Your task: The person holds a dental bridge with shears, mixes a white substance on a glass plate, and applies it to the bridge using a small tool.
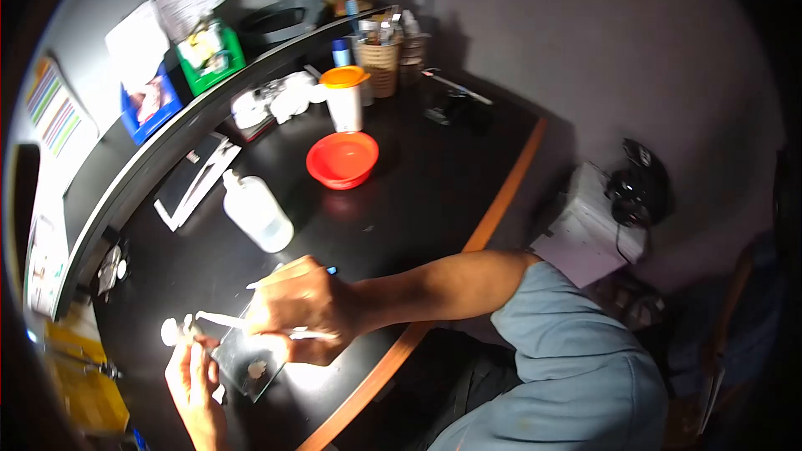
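Observation:
My left hand point(194, 388) is at the lower left with its fingertips pinched round a small whitish piece point(189, 326), too glare-lit to name. A round white bit point(170, 331) shows just beside it. My right hand point(305, 309) is closed on a slim white pen-like tool point(221, 319), whose tip reaches right to the small piece. Beneath my right hand lies a glass plate point(242, 367) with a beige smear point(257, 370) on it. Another thin stick with a blue end point(332, 271) pokes out behind the right hand.
A translucent squeeze bottle point(259, 213) stands beyond my hands, with a red bowl point(342, 160) and an orange-lidded container point(344, 100) farther back. Green point(209, 58) and blue point(152, 108) bins sit on the raised ledge. An orange-brown edge point(501, 200) borders the black desk point(401, 217).

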A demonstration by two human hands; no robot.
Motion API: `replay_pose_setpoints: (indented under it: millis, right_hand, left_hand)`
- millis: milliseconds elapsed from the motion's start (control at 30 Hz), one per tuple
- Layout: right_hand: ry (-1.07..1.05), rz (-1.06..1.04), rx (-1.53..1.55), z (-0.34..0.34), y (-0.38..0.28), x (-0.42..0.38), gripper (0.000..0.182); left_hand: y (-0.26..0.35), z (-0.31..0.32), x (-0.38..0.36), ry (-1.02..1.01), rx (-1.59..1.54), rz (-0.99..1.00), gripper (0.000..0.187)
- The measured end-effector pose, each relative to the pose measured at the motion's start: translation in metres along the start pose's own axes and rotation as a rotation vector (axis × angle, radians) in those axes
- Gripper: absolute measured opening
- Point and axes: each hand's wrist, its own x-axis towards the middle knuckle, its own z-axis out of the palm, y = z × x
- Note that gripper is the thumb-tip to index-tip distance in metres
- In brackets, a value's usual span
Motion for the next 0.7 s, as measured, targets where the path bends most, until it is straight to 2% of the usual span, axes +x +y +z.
replay_pose_setpoints:
  millis: [33,100,133,233,400,500,533,633,700]
  right_hand:
    - [-0.008,-0.009,-0.003,-0.003,-0.001,0.003,0.015]
    - [-0.014,-0.006,-0.015,0.001,0.004,-0.001,0.016]
    - [-0.048,0.017,-0.004,-0.002,0.005,-0.002,0.015]
    - [-0.104,0.01,-0.002,-0.006,0.005,0.003,0.018]
    - [-0.213,0.184,-0.033,-0.003,0.003,0.003,0.02]
    - [-0.27,0.334,-0.014,-0.001,0.001,0.0,0.015]
    - [-0.28,0.375,-0.001,0.002,0.002,-0.001,0.016]
    - [-0.303,0.313,-0.006,0.012,0.006,-0.009,0.027]
    - [-0.31,0.324,0.013,0.022,0.007,-0.012,0.031]
  left_hand:
    - [-0.001,-0.008,0.003,-0.068,0.013,-0.006,0.026]
    - [0.004,-0.004,0.003,0.006,-0.009,-0.04,0.03]
    - [0.005,-0.01,0.005,-0.041,0.046,-0.05,0.031]
    - [0.013,-0.006,0.005,-0.008,0.105,0.019,0.026]
    - [0.012,-0.016,0.009,-0.033,0.05,-0.014,0.024]
    - [0.018,-0.018,0.007,-0.058,-0.023,-0.075,0.024]
    - [0.014,-0.023,0.008,-0.116,-0.142,-0.106,0.024]
    - [0.014,-0.019,0.009,-0.145,-0.38,-0.116,0.023]
    - [0.01,-0.016,0.012,-0.14,-0.418,-0.029,0.026]
